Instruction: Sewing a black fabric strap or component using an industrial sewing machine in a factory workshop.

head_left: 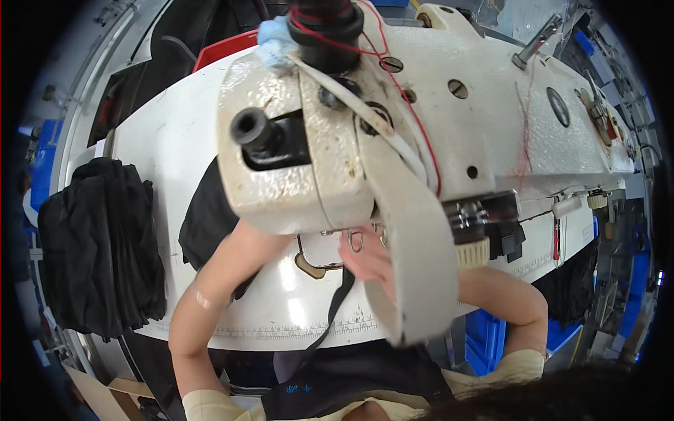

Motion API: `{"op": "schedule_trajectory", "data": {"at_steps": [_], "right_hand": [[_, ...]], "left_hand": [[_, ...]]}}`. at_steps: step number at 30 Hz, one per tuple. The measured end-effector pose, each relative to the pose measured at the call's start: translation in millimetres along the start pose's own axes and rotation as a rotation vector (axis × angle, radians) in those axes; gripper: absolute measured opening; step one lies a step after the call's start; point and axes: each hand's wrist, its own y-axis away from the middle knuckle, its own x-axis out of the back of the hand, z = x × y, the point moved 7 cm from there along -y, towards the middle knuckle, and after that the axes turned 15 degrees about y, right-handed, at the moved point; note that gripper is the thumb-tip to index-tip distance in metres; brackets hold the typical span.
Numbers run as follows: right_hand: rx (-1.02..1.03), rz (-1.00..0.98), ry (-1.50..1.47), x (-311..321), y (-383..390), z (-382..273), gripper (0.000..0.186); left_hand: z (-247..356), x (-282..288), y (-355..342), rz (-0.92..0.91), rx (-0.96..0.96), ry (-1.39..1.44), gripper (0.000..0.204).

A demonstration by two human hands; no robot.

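Black cloth (203,217), left of right hand (371,264)

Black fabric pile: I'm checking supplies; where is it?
In the head view, the black fabric pile is far left, by the left edge of the white table.

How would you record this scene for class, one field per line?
Machine: cream-white, glossy metal sewing machine; thin red thread runs over it
Left hand: hidden behind the machine head
Right hand: partly visible below the machine head; grip unclear
Surface: glossy white table, ruler markings along its near edge
Fabric: stacked black cloth pile at the table's left
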Motion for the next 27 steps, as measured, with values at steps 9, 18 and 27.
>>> {"op": "schedule_trajectory", "data": {"at_steps": [9, 18, 27], "right_hand": [[0.27, 0.221, -0.395, 47.0, 23.6, -89.5, 0.041], [-0.543, 0.317, -0.588, -5.6, -73.9, 10.1, 0.033], [-0.454, 0.166, -0.74, -35.3, -85.9, 13.6, 0.034]], "left_hand": [[50.5, 40.2, 112.9, 0.293, -0.026, -0.267, 0.025], [116.9, 102.6, 67.2, 0.227, 0.115, 0.143, 0.022], [96.6, 110.8, 70.8, 0.181, 0.166, 0.141, 0.03]]}}
